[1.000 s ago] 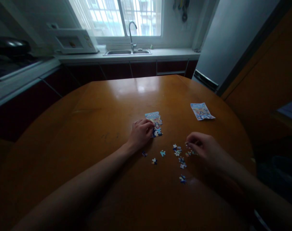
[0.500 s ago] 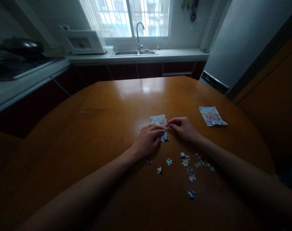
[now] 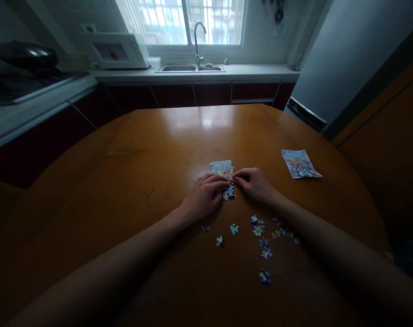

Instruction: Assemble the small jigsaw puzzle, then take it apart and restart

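A partly joined jigsaw puzzle (image 3: 222, 167) lies on the wooden table, its right edge jagged. My left hand (image 3: 204, 193) rests over the puzzle's left and middle part, fingers stretched and lying on it, covering some of the picture. At the right edge, my right hand (image 3: 256, 184) pinches a small puzzle piece (image 3: 231, 180) between thumb and forefinger, against the joined part. The piece is mostly hidden by the fingertips. Nearer to me are loose pieces: a light blue piece (image 3: 234, 229), a dark and white piece (image 3: 220, 241) and a cluster of loose pieces (image 3: 257, 227).
A creased picture sheet (image 3: 300, 163) lies to the right on the round-edged table (image 3: 152, 145). A single loose piece (image 3: 265, 277) lies close to me. Beyond the table stand a counter with a sink (image 3: 177, 69), a microwave (image 3: 113, 51) and a wok (image 3: 26, 55) on the stove.
My right hand has moved slightly left, bringing its fingertips in closer against the puzzle's right edge. My left hand stays on the puzzle. The whole view has shifted a little.
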### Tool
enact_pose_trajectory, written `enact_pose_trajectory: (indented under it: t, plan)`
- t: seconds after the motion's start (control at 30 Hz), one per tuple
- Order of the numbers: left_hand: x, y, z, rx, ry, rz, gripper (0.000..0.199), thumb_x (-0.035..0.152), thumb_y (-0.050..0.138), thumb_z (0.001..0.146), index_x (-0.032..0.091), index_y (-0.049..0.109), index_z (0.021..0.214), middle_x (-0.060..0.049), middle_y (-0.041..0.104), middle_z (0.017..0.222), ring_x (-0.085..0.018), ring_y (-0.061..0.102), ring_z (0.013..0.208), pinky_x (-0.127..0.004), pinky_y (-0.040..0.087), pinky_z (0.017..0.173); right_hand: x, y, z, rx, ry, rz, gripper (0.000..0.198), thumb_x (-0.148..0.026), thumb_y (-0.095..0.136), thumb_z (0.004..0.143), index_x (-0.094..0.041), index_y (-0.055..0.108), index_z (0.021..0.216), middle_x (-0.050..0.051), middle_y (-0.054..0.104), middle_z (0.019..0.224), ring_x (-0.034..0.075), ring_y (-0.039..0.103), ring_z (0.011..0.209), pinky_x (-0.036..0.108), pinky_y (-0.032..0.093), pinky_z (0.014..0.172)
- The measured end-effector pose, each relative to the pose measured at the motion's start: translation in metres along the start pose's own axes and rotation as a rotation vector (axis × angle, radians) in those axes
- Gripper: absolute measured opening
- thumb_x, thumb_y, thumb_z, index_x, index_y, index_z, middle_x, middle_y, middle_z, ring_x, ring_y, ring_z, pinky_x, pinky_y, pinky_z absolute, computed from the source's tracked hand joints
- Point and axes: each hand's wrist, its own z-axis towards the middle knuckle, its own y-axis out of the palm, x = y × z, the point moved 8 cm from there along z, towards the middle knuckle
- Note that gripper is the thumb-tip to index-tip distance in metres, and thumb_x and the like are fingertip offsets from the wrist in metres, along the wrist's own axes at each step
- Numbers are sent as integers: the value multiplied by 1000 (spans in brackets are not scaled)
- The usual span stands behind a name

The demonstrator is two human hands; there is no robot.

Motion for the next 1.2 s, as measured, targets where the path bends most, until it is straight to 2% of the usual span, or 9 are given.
enact_pose_trajectory:
  t: [0.13, 0.3, 0.4, 0.57, 0.83, 1.0, 1.1, 1.2]
  plan:
    - [1, 0, 0, -6, 2, 3, 33, 10, 56, 91, 27, 70, 114, -2, 72, 123, -25, 61, 120, -49, 44, 108, 0, 2, 1, -7, -6, -16, 14, -18, 66, 88, -21, 80, 88, 7, 81, 92, 22, 74, 85, 35, 54, 82]
    - [0, 3, -1, -11, 6, 46, 41, 12, 53, 94, 29, 64, 130, -3, 69, 128, -25, 58, 121, -47, 44, 107, 2, 3, 1, 9, 10, 3, 11, -17, 65, 86, -18, 76, 88, 5, 78, 86, 19, 71, 79, 30, 52, 76]
    - [1, 7, -2, -32, 23, 97, 41, 15, 55, 95, 33, 63, 132, -2, 67, 131, -26, 57, 122, -49, 42, 108, 2, 2, 2, 11, 26, -11, 10, -17, 65, 85, -17, 75, 85, 5, 76, 81, 18, 68, 74, 29, 50, 71]
    - [1, 9, -2, -51, 20, 141, 39, 17, 57, 96, 33, 65, 130, -3, 66, 132, -27, 55, 123, -49, 40, 108, -1, 2, -1, 20, 53, -148, 9, -21, 66, 85, -19, 75, 85, 3, 74, 76, 17, 65, 68, 28, 46, 66]
    - [2, 8, -2, -59, 19, 145, 37, 18, 56, 96, 31, 65, 130, -4, 65, 132, -28, 55, 123, -49, 40, 108, 13, -21, -7, 192, 58, -118, 17, -18, 59, 86, -18, 75, 93, 5, 74, 82, 18, 65, 73, 29, 48, 70]
    - [0, 10, -3, -66, 25, 156, 38, 19, 56, 97, 33, 62, 132, -3, 63, 134, -27, 53, 126, -49, 39, 109, 9, -17, -10, 100, -32, -110, 23, -14, 58, 85, -18, 78, 93, 7, 78, 91, 19, 68, 79, 31, 50, 76]
    - [0, 11, -4, -67, 31, 163, 37, 22, 55, 98, 31, 61, 133, -4, 62, 135, -27, 52, 126, -49, 39, 109, 0, -6, -11, -26, -99, -190, 24, -15, 58, 87, -21, 80, 97, 7, 79, 94, 20, 71, 83, 32, 50, 77]
    - [1, 12, -5, -74, 26, 172, 39, 24, 54, 100, 30, 58, 139, -5, 61, 136, -28, 51, 127, -49, 39, 109, -4, 1, -11, -96, -120, -283, 24, -16, 59, 89, -23, 81, 96, 6, 80, 91, 21, 72, 82, 32, 50, 75]
